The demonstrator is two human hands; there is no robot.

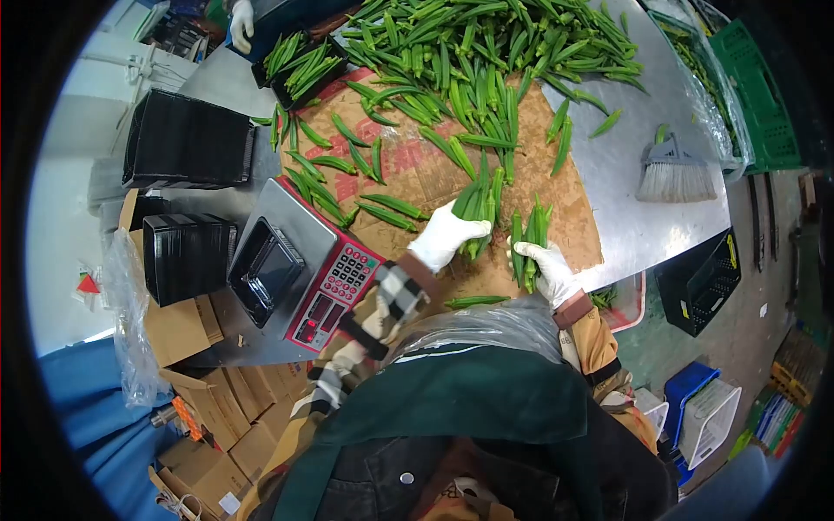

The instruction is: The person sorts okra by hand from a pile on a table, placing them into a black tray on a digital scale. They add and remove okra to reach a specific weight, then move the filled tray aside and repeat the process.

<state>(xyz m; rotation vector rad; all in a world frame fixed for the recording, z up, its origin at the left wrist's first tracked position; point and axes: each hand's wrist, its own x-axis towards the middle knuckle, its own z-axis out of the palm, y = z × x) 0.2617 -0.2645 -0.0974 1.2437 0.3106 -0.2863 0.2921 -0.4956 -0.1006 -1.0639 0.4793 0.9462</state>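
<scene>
My left hand [448, 236], in a white glove, is closed around a bunch of okra [476, 207] over the cardboard sheet [408, 195]. To its right my right hand [551, 269], also gloved, grips a smaller bunch of okra [531, 233], its pods pointing away from me. A large okra pile [495, 43] covers the far part of the cardboard, with loose pods scattered nearer. One single pod [476, 301] lies close to my apron. Left of my left hand stands a red-rimmed digital scale [343, 276] with a black plastic tray [265, 271] on it.
Stacked black trays [187, 139] stand on the left. A filled okra tray [304, 74] sits at the back left, near another person's gloved hand [241, 26]. A brush [676, 169] lies on the metal table at right, beside a green crate [760, 95]. Cardboard boxes [217, 408] are at lower left.
</scene>
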